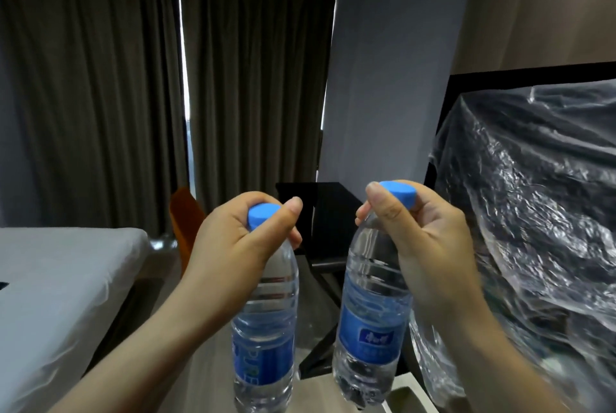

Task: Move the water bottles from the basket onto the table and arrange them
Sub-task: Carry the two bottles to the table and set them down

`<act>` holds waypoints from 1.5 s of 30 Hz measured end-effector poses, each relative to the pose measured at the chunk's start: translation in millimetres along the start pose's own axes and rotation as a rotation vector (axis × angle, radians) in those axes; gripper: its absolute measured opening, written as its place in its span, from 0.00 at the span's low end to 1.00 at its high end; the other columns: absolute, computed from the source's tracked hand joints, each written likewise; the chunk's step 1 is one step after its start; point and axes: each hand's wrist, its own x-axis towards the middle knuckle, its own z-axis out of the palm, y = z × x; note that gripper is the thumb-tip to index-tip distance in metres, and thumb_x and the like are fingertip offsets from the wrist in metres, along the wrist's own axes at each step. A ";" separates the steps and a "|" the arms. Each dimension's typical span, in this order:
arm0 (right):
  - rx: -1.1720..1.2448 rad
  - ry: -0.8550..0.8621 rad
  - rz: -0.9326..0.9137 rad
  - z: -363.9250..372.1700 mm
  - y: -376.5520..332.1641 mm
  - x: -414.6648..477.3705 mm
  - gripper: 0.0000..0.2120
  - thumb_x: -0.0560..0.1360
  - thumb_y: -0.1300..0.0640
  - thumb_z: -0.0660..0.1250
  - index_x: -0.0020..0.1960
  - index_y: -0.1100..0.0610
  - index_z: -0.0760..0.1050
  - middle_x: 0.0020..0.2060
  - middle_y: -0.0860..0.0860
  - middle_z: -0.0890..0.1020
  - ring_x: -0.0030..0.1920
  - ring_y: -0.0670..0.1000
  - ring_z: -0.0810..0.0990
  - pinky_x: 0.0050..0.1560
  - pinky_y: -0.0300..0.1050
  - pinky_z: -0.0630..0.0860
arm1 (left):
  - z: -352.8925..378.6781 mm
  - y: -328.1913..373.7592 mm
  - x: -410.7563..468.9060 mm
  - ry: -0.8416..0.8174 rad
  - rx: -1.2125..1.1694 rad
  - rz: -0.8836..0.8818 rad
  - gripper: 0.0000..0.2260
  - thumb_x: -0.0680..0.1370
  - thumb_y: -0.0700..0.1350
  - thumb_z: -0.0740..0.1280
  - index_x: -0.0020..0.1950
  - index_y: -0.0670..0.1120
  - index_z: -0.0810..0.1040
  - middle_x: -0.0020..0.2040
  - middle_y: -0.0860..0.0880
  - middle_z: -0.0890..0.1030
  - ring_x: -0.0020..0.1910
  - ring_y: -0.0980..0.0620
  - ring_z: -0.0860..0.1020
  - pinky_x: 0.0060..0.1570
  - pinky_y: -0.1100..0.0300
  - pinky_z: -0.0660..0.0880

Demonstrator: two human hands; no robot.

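Note:
Two clear water bottles with blue caps and blue labels hang upright in the air in front of me. My left hand (pixel 240 232) grips the left bottle (pixel 265 329) around its neck, just under the cap. My right hand (pixel 416 232) holds the right bottle (pixel 371 306) the same way, fingers wrapped at the cap. The bottles are a little apart and do not touch. No basket is in view.
A bed with a light cover (pixel 50 296) lies at the left. A black table (pixel 320 212) stands ahead by the wall, and a large object under clear plastic sheeting (pixel 533 212) fills the right. Dark curtains (pixel 100 79) hang behind, with an orange chair (pixel 185 216) below them.

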 end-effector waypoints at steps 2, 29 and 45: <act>-0.012 0.007 -0.004 10.2 31.3 27.9 0.15 0.73 0.44 0.67 0.41 0.57 0.78 0.34 0.55 0.82 0.34 0.52 0.80 0.38 0.48 0.78 | 5.5 -28.7 32.0 -0.003 0.027 -0.010 0.18 0.70 0.61 0.61 0.37 0.48 0.79 0.33 0.55 0.81 0.34 0.60 0.79 0.33 0.71 0.74; -0.023 -0.018 -0.013 148.8 346.5 359.1 0.13 0.73 0.44 0.68 0.37 0.53 0.78 0.33 0.51 0.82 0.33 0.44 0.80 0.35 0.31 0.74 | 36.8 -313.1 390.9 0.054 0.045 -0.073 0.16 0.72 0.60 0.63 0.36 0.49 0.79 0.35 0.48 0.82 0.35 0.53 0.81 0.42 0.52 0.80; -0.052 0.097 0.082 277.2 502.3 514.7 0.14 0.71 0.42 0.68 0.39 0.53 0.79 0.33 0.51 0.83 0.32 0.46 0.81 0.34 0.33 0.75 | 1.0 -495.2 594.8 -0.036 0.028 -0.065 0.13 0.75 0.54 0.64 0.38 0.47 0.79 0.33 0.53 0.81 0.34 0.57 0.80 0.34 0.67 0.76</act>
